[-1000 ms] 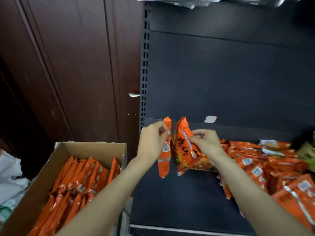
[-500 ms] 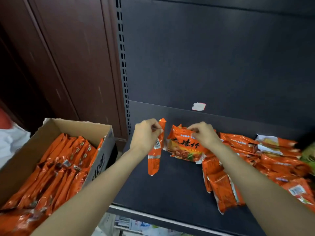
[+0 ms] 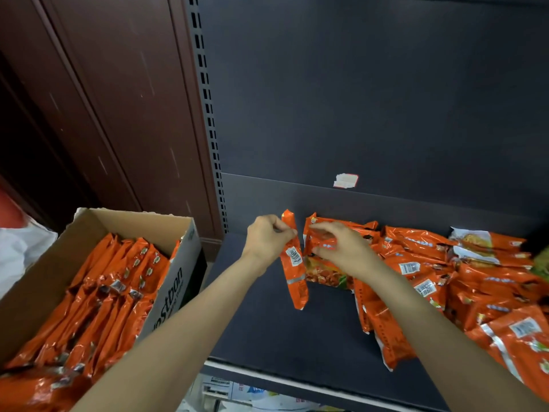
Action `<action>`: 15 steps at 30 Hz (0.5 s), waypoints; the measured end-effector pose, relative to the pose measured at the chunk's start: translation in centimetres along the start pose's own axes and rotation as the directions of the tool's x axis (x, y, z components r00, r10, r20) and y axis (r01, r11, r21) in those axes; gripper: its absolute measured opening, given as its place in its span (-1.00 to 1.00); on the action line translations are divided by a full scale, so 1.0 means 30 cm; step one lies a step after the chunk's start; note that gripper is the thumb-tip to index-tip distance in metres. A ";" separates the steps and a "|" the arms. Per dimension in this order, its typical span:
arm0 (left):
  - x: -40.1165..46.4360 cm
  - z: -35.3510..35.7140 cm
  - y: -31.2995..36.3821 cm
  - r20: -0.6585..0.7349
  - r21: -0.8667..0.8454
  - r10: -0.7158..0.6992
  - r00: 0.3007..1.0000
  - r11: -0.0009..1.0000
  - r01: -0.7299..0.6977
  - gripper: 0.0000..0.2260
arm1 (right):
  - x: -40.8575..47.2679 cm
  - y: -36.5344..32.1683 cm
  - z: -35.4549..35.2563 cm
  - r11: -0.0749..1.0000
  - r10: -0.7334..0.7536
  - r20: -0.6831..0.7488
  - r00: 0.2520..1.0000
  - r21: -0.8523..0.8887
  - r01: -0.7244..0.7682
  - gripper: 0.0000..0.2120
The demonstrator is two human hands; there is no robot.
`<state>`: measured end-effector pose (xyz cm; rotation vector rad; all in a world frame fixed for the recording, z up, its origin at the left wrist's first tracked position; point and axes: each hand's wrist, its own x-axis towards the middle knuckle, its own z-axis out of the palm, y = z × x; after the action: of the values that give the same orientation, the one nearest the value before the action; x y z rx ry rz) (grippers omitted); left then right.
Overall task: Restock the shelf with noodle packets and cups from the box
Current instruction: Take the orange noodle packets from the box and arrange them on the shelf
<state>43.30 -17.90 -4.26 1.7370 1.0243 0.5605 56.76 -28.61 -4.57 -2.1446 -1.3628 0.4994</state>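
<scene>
My left hand [image 3: 267, 239] pinches the top of an orange noodle packet [image 3: 294, 263] that hangs on edge above the dark shelf [image 3: 282, 331]. My right hand [image 3: 338, 248] rests on a second orange packet [image 3: 326, 272] lying flat on the shelf, its fingers curled at the packet's upper edge. A pile of orange packets [image 3: 445, 278] covers the right part of the shelf. The cardboard box [image 3: 175, 281] at the lower left holds several orange packets [image 3: 98, 301] standing on edge.
A slotted upright [image 3: 208, 114] and a brown wooden door [image 3: 104, 99] stand left of the shelf's dark back panel. A small white label [image 3: 345, 180] sticks to the back ledge. White bags [image 3: 20, 254] lie left of the box. Printed packages [image 3: 237, 394] show under the shelf.
The right hand's packet has gone from tilted upright to lying flat on the shelf beside the pile. The left hand still holds its packet hanging. The camera tilted down.
</scene>
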 end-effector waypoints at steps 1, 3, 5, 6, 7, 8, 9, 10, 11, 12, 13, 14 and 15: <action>0.004 0.009 -0.004 0.018 -0.031 -0.013 1.000 0.999 0.013 -0.85 | -0.021 -0.032 0.000 0.986 -0.009 0.122 0.992 0.169 -0.012 -0.43; 0.007 0.020 -0.005 0.061 -0.105 -0.033 0.998 0.994 0.039 -0.86 | -0.041 -0.060 0.018 0.937 -0.015 0.290 0.957 0.338 -0.087 -0.26; 0.006 0.024 -0.003 0.134 -0.192 -0.046 0.990 0.979 0.071 -0.88 | -0.038 -0.052 0.049 0.946 0.019 0.242 0.970 0.309 -0.096 -0.20; 0.005 0.025 -0.002 0.189 -0.239 -0.044 0.981 0.967 0.090 -0.87 | -0.034 -0.045 0.060 0.959 0.037 0.171 0.985 0.271 -0.083 -0.25; 0.003 0.026 -0.004 0.247 -0.281 -0.037 0.968 0.954 0.108 -0.86 | -0.030 -0.038 0.068 0.971 0.051 0.101 0.994 0.228 -0.073 -0.33; 0.003 0.025 -0.010 0.298 -0.315 -0.025 0.954 0.941 0.124 -0.85 | -0.028 -0.030 0.072 0.979 0.059 0.050 0.997 0.190 -0.067 -0.40; 0.004 0.024 -0.020 0.332 -0.334 -0.014 0.943 0.933 0.132 -0.85 | -0.026 -0.022 0.072 0.985 0.063 0.020 0.998 0.158 -0.065 -0.44; 0.006 0.023 -0.032 0.345 -0.336 -0.009 0.939 0.933 0.132 -0.85 | -0.023 -0.009 0.069 0.989 0.070 0.013 0.997 0.127 -0.071 -0.44; 0.011 0.021 -0.045 0.334 -0.322 -0.009 0.943 0.939 0.123 -0.85 | -0.023 0.000 0.060 0.993 0.072 0.015 0.997 0.094 -0.073 -0.43; 0.021 0.021 -0.062 0.296 -0.284 -0.010 0.955 0.954 0.098 -0.83 | -0.020 0.011 0.051 0.996 0.067 0.015 0.998 0.052 -0.068 -0.42; 0.032 0.022 -0.079 0.244 -0.221 -0.011 0.970 0.973 0.067 -0.79 | -0.017 0.017 0.040 0.999 0.053 0.007 0.999 -0.003 -0.053 -0.41; 0.042 0.024 -0.095 0.194 -0.149 -0.016 0.981 0.988 0.045 -0.74 | -0.013 0.023 0.030 0.997 0.035 -0.005 0.999 -0.064 -0.035 -0.41; 0.050 0.027 -0.105 0.159 -0.085 -0.023 0.987 0.996 0.036 -0.68 | -0.008 0.030 0.021 0.992 0.020 -0.018 1.000 -0.122 -0.022 -0.41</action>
<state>43.51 -16.63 -7.60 1.6584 0.8998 0.4351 56.93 -28.97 -5.62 -2.2579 -1.3959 0.4144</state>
